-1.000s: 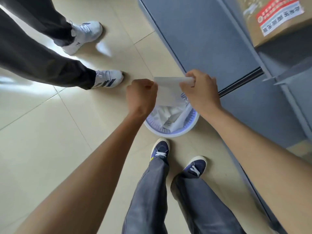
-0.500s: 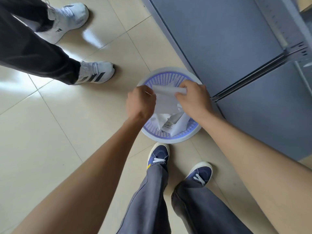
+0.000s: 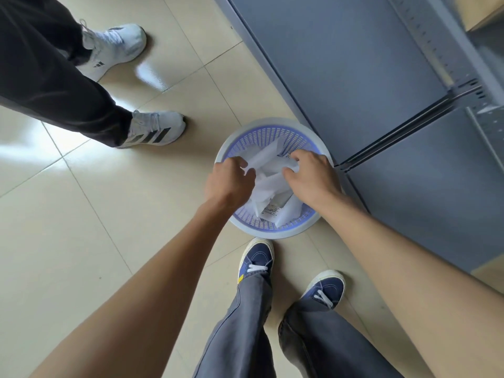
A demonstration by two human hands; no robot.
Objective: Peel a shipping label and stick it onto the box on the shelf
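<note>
1. Far to the left of both hands stands another person in dark trousers and white sneakers (image 3: 156,129) on the pale tiled floor (image 3: 81,214).
2. The left hand (image 3: 230,181) hangs over the left side of a round purple basket (image 3: 272,231). Its fingers are loose and spread, and they hold nothing.
3. Between the two hands, white paper sheets (image 3: 266,159) lie in a heap inside the basket. One sheet sticks up just past the left fingertips. I cannot tell which of them is the shipping label.
4. The right hand (image 3: 311,177) hangs over the right side of the basket. Its fingers are loose too, with the tips near the paper. They grip nothing.
5. Below the hands are the person's own blue sneakers (image 3: 256,259) and grey jeans.
6. To the right of the right hand is a grey metal shelf (image 3: 368,77), just beside the basket.
7. Far up in the right corner, a bit of a brown box (image 3: 480,8) shows on the shelf.
</note>
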